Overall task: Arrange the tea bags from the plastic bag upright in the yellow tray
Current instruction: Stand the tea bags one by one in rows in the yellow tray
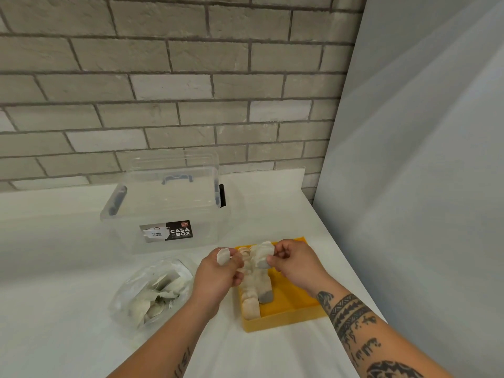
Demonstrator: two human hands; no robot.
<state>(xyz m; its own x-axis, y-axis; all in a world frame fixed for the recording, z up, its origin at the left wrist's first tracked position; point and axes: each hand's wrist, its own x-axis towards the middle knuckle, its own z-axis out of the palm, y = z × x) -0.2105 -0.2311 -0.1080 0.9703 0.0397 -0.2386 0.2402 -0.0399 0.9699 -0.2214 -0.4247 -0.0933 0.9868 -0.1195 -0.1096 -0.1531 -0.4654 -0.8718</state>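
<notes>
Hovering over the yellow tray (286, 321), both hands are busy: the right hand (296, 264) has its grip pinched on a tea bag (262, 257) above the tray's far end, and the left hand (218, 276) has its grip curled round a small white paper piece (223, 256) (tag or second bag, I cannot tell). A row of tea bags (252, 301) stands upright along the tray's left wall. The plastic bag (152, 293), more inside, lies on the bench (68, 268) to the left, a clear box (169, 197) behind it.
</notes>
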